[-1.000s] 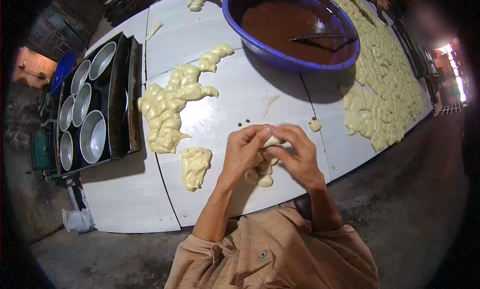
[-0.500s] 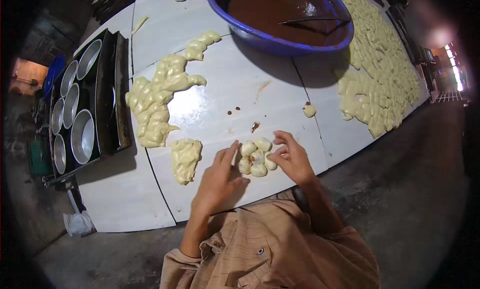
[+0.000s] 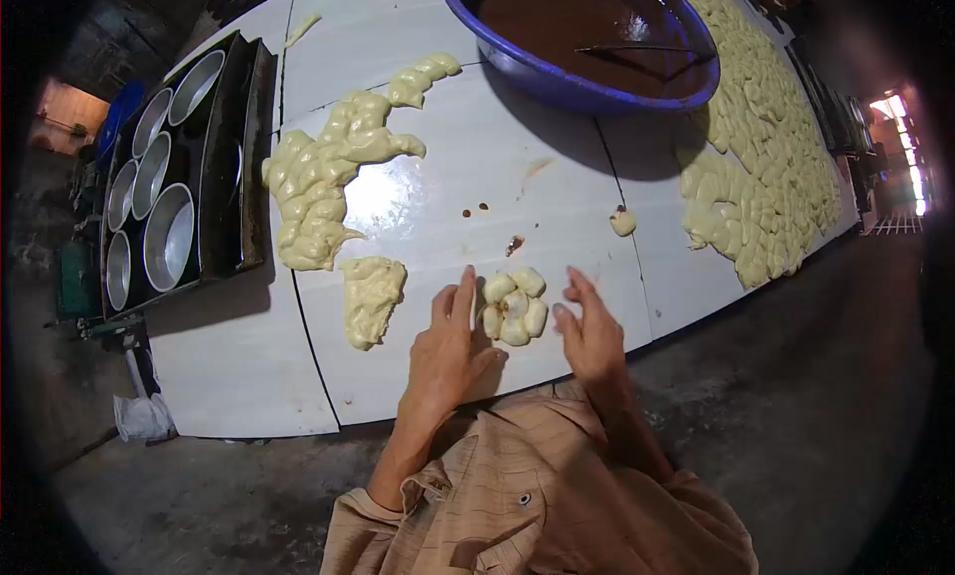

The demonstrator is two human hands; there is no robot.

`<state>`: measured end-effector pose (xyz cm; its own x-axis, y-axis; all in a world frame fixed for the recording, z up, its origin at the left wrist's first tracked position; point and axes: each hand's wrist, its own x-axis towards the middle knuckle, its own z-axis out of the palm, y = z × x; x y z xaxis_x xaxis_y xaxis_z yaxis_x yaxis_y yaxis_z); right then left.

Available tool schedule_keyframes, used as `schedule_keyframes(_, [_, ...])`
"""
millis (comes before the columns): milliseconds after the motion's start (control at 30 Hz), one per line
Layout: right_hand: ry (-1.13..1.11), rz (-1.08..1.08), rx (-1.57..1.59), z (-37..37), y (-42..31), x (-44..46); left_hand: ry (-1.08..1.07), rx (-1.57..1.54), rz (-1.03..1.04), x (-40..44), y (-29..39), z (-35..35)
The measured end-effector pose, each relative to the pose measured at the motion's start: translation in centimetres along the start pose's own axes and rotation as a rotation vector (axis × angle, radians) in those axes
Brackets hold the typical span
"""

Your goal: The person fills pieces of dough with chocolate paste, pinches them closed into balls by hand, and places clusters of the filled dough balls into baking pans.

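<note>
Dough cluster (image 3: pixel 514 306), in the head view, is set at the near edge of the surface (image 3: pixel 477 182), several pale balls pressed round a central one. It is flanked by the left hand (image 3: pixel 443 356) and the right hand (image 3: pixel 594 341), held apart with fingers extended; the left thumb is placed just beside it, while the right is held clear.

Beyond the cluster, a brown smear (image 3: pixel 514 245) is seen, with a small dough piece (image 3: pixel 623 222) farther right. To the left, a dough slab (image 3: pixel 373 301) and a lumpy dough mass (image 3: pixel 323 177) are laid out, and metal tins (image 3: pixel 169 239) are held in a dark tray (image 3: pixel 214 157). The far side is partly hidden by a blue basin (image 3: pixel 587 97) of brown contents, across which a dark stick (image 3: pixel 637 48) is laid; the right is covered by many dough strips (image 3: pixel 766 167).

Half a second ago, the cluster was touched by the right fingers; a second ago, dough was pinched between both hands above it.
</note>
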<state>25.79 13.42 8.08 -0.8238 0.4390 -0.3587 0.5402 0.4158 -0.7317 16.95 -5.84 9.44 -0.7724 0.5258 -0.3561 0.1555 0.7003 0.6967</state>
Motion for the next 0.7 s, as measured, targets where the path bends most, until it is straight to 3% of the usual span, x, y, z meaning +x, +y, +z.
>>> schedule_keyframes(33, [0.054,-0.062,-0.134,-0.3,-0.1,0.3,-0.001,0.055,-0.026,-0.1,0.1,-0.1])
schedule_keyframes(67, [-0.024,0.024,-0.079,-0.5,-0.5,0.8,0.007,0.076,-0.002,0.0,0.3,0.1])
schedule_keyframes(200, [-0.089,-0.175,-0.093,1.6,-0.1,2.3,0.040,0.085,0.039,1.4,0.8,2.6])
schedule_keyframes(267, [-0.129,-0.141,-0.043,1.7,-0.3,2.6,0.028,0.038,0.012,1.8,1.1,3.2])
schedule_keyframes(333, [-0.142,-0.182,0.067,2.1,0.7,3.0,-0.019,-0.102,0.059,2.0,0.8,2.8])
schedule_keyframes(400, [-0.267,-0.056,0.333,2.0,2.5,3.5,-0.036,-0.266,0.094,2.0,0.1,2.4])
schedule_keyframes(467, [-0.387,-0.012,0.527,1.3,2.1,3.7,-0.122,-0.602,0.049,2.2,-1.7,3.4])
schedule_keyframes(500, [-0.344,-0.030,0.585,2.0,2.4,3.6,-0.133,-0.791,0.069,2.2,-2.7,4.4])
schedule_keyframes(533, [-0.339,-0.087,0.479,1.5,1.2,3.4,-0.098,-0.704,0.091,2.0,-2.4,3.9])
schedule_keyframes(567, [-0.416,0.011,0.607,1.5,1.0,3.6,-0.112,-0.793,0.072,1.4,-1.9,2.7])
schedule_keyframes(633, [-0.450,0.005,0.632,2.0,-2.3,3.5,0.032,-0.623,0.107,-0.1,-2.0,0.3])
schedule_keyframes(700, [-0.528,-0.045,0.599,2.8,-7.3,3.3,0.111,-0.682,0.076,-1.1,-3.8,-1.8])
